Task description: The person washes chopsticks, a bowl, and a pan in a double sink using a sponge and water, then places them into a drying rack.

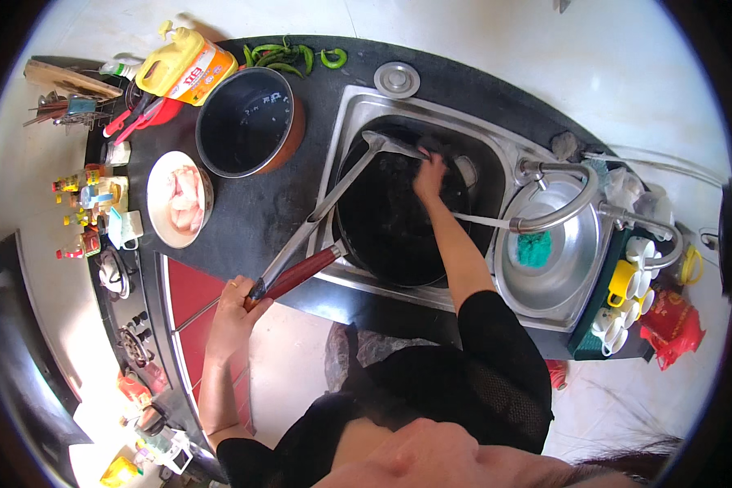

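Note:
A black wok (394, 232) rests tilted in the left sink basin, its red-brown wooden handle (301, 275) pointing toward me at the left. My left hand (240, 305) is closed at the end of that handle and of a long metal spatula (325, 203) lying across the wok's rim. Which of the two it grips more firmly, I cannot tell. Inside the wok, my right hand (431, 175) has bent fingers pressed around something dark, too hidden to name. Water runs from the curved faucet (557, 221) toward the wok, near my right forearm.
Left of the sink stand a dark pot (248, 122), a bowl of pale meat (179, 199) and a yellow jug (183, 69). Green peppers (281, 57) and a metal strainer (397, 80) lie behind. The right basin (545, 285) holds a green scrubber (534, 249); cups (624, 285) stand beyond.

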{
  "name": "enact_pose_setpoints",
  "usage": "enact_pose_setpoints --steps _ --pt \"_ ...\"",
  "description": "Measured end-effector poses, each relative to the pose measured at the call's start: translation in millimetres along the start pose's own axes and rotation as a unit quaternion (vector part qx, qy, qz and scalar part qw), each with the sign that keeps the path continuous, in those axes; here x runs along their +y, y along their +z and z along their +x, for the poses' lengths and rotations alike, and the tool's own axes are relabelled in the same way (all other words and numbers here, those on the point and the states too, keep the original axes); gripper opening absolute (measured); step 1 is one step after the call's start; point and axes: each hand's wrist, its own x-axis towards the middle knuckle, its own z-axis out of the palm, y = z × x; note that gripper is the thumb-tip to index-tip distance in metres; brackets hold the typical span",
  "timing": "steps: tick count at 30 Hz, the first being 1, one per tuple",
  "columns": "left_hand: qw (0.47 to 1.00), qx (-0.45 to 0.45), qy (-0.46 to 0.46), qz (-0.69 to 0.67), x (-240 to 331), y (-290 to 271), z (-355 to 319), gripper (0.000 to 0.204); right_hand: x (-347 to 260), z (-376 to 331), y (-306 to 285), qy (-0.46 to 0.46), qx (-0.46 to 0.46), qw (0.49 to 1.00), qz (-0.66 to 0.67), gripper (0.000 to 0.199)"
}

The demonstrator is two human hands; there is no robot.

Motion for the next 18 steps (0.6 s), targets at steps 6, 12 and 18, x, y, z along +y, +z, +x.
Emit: enact_pose_setpoints --steps 6,12,18 --pt "0.997 0.01 0.024 -0.072 -13 11 7 0.017 -2 -115 -9 0.191 -0.251 0.947 -0.064 0.069" --pt "0.994 0.07 0.083 -0.014 -31 23 4 0.018 -70 -117 -102 0.016 -0.387 0.907 0.163 0.034" --pt "0.988 0.104 0.107 0.028 -10 35 -15 0.021 -49 -132 -113 -0.043 -0.237 0.97 0.021 0.026"
